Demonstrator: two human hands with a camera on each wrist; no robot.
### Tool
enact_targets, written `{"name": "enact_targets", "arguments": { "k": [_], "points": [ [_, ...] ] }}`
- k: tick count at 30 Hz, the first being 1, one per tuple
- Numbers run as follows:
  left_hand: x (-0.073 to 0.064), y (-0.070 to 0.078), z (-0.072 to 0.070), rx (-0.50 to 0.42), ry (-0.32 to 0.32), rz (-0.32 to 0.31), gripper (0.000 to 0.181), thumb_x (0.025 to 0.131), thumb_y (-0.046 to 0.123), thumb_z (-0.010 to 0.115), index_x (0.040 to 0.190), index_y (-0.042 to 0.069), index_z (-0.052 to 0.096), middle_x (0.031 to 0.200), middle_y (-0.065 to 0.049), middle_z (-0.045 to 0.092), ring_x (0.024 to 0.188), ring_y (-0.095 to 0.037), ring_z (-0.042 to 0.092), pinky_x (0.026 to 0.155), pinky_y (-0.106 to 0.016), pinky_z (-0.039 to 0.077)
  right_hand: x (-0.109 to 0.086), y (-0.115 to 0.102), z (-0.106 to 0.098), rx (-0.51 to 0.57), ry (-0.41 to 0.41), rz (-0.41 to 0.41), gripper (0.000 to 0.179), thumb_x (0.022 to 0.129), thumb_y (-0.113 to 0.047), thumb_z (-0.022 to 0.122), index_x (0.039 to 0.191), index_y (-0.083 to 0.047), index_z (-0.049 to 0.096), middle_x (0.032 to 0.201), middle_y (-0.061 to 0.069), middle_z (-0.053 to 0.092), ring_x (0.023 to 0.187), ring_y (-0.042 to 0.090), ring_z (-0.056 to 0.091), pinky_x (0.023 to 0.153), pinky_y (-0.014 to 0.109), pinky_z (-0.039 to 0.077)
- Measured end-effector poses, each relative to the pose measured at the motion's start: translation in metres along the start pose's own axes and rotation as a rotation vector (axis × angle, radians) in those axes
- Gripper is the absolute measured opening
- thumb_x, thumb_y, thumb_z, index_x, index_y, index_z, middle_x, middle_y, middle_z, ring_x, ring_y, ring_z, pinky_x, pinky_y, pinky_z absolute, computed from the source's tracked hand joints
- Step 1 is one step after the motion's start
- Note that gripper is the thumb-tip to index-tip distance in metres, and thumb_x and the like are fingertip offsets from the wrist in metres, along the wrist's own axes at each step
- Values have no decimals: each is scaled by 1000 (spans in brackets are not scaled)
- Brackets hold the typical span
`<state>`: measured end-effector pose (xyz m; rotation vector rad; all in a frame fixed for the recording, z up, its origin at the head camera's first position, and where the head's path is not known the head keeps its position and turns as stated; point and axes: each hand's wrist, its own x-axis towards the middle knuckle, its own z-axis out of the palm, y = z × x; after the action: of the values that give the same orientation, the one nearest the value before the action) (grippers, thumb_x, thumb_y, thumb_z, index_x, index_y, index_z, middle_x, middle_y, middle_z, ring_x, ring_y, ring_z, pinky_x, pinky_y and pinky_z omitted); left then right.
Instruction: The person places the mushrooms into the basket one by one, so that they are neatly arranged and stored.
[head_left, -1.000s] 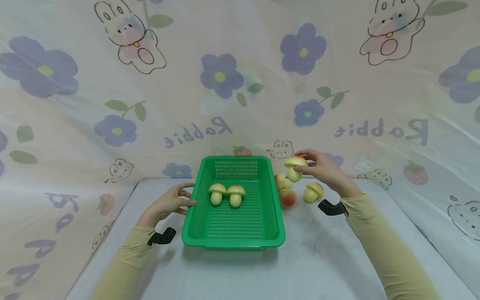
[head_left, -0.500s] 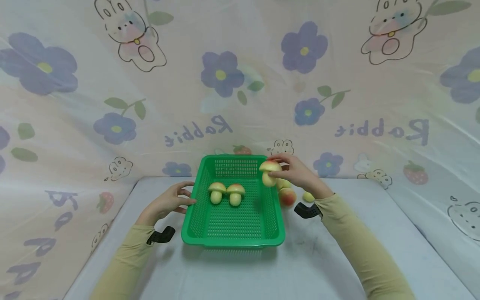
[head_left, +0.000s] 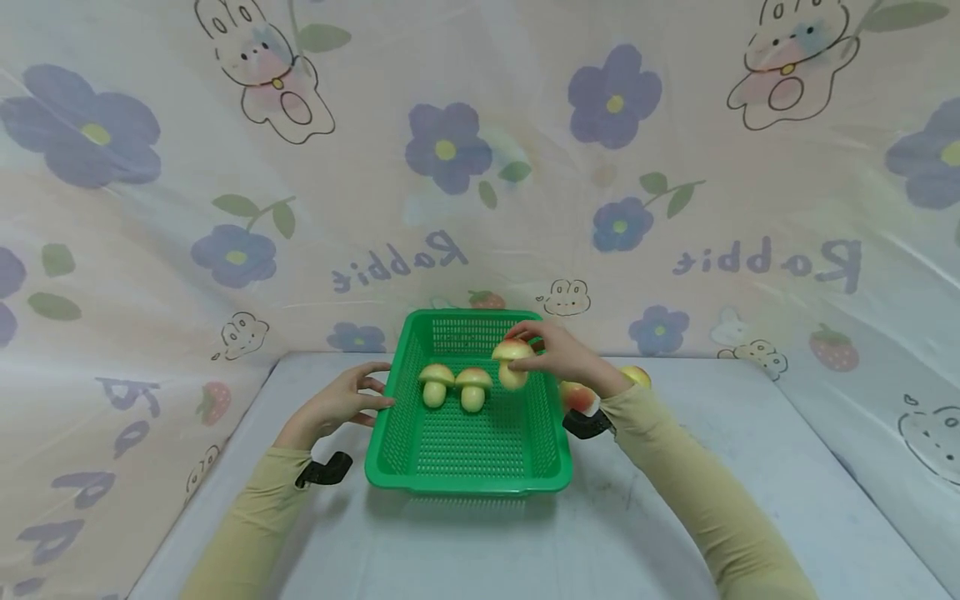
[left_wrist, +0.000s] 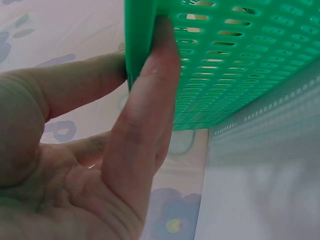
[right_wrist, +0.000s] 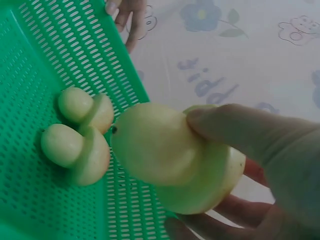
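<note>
My right hand (head_left: 558,354) pinches a toy mushroom (head_left: 513,377) by its cap, thumb on one side and fingers on the other. It is held over the right part of a green plastic basket (head_left: 468,483), with its stem pointing down. In the right wrist view the held mushroom (right_wrist: 155,145) fills the middle. Two more mushrooms (head_left: 433,392) (head_left: 472,394) lie side by side in the basket, left of its middle. My left hand (head_left: 337,406) holds the basket's left rim; in the left wrist view its digits stand on both sides of the rim (left_wrist: 140,40).
Right of the basket, partly hidden by my right arm, lie a reddish peach-like fruit (head_left: 579,395) and a yellowish thing (head_left: 636,375). A white-covered table (head_left: 465,558) carries everything. A patterned curtain (head_left: 525,233) hangs close behind the basket.
My right hand has carried the mushroom leftward from above the fruit, across the rim and lower over the basket. The left hand and basket have stayed put.
</note>
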<state>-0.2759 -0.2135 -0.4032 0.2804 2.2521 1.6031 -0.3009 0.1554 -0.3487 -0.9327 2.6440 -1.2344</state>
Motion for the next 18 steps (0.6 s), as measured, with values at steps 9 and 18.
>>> {"name": "enact_targets", "arguments": {
  "k": [9, 18],
  "points": [
    [-1, 1, 0, 16, -6, -6, 73, 90, 10, 68, 150, 9, 26, 113, -20, 50, 89, -26, 61, 70, -41, 57, 9, 0, 10, -88, -42, 83, 42, 85, -21, 75, 122, -7, 60, 112, 9, 61, 98, 24, 59, 82, 38, 51],
    [-1, 0, 1, 15, -2, -1, 73, 90, 11, 68, 149, 9, 27, 114, -20, 50, 89, -26, 62, 70, -41, 58, 24, 13, 19, -267, -56, 161, 42, 81, -21, 78, 117, -7, 62, 101, 6, 62, 88, 20, 57, 73, 34, 49]
  ]
}}
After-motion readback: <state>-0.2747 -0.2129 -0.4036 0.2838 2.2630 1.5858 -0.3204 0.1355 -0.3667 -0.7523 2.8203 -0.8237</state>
